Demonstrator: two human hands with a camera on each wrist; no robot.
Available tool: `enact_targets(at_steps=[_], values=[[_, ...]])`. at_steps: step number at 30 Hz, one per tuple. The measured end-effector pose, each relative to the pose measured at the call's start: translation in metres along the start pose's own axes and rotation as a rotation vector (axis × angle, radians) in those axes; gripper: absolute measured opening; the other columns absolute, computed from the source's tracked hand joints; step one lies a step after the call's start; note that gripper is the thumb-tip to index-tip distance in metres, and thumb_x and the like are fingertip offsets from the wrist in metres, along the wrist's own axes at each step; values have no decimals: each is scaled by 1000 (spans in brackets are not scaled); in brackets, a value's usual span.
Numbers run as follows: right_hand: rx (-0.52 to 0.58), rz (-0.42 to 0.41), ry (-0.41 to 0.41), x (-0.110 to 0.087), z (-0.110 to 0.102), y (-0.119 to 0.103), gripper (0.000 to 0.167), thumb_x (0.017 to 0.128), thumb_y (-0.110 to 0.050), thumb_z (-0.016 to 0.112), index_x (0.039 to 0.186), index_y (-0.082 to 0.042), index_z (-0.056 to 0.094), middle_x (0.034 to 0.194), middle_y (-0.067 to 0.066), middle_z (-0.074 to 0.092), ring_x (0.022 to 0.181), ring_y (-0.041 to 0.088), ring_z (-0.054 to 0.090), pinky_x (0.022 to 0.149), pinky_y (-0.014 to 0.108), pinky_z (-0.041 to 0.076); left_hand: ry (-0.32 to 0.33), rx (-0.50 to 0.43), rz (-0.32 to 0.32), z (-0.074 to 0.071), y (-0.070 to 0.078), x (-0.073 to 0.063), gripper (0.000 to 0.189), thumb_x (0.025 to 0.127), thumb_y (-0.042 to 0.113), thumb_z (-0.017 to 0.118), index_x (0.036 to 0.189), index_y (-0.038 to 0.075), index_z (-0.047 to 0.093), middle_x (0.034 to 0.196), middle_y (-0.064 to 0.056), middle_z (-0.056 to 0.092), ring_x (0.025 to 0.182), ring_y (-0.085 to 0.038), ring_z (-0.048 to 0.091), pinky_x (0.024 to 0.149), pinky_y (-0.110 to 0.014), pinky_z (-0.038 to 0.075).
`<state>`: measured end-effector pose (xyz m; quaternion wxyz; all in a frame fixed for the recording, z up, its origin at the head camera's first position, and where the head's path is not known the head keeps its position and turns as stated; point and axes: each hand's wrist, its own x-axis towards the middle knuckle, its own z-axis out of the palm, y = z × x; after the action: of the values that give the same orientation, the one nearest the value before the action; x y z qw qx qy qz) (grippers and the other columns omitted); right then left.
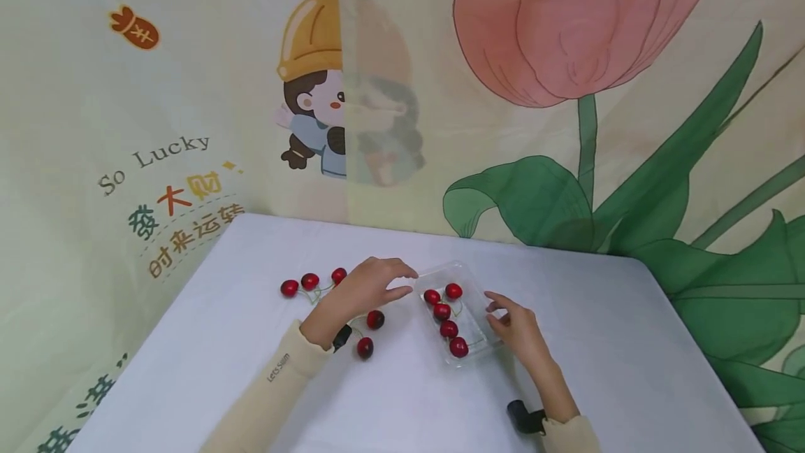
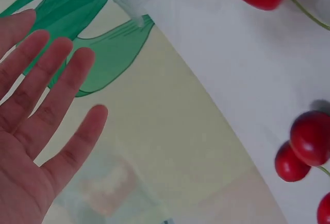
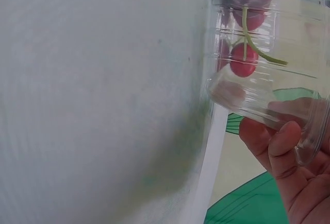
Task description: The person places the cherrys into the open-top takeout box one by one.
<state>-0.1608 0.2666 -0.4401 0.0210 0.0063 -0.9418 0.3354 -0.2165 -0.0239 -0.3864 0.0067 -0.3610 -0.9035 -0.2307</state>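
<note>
A clear plastic box (image 1: 481, 355) stands on the white table with several dark red cherries (image 1: 448, 329) inside. Just beyond its left rim, my left hand (image 1: 371, 289) hovers, its fingers spread and holding nothing; the left wrist view shows this hand (image 2: 49, 100) palm up close. On the opposite side, my right hand (image 1: 518, 327) is at the right rim. In the right wrist view, the fingers of this hand (image 3: 289, 157) curl at a corner of the box (image 3: 258, 98), one of them seen through the plastic.
More stemmed cherries (image 1: 310, 282) lie on the table (image 1: 402, 404) left of the box, partly hidden behind my left forearm. Two cherries, one of them this lower cherry (image 1: 365, 348), are right of that wrist. A printed cloth backdrop (image 1: 402, 215) hangs behind the table.
</note>
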Motion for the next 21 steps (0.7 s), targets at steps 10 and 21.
enact_targets(at_steps=[10, 21], values=[[19, -24, -16, -1, 1, 0, 45, 89, 2, 66, 133, -2, 56, 108, 18, 67, 71, 17, 60, 58, 26, 55, 3, -26, -40, 0, -24, -30, 29, 93, 19, 68, 119, 8, 68, 112, -7, 68, 100, -22, 65, 86, -34, 55], [-2, -11, -17, 2, 1, -2, 45, 90, 2, 66, 134, -2, 55, 108, 19, 66, 73, 19, 63, 59, 28, 56, -31, -81, -223, 2, -51, -68, 28, 90, 15, 71, 116, 7, 69, 111, -8, 68, 97, -23, 64, 85, -36, 55]])
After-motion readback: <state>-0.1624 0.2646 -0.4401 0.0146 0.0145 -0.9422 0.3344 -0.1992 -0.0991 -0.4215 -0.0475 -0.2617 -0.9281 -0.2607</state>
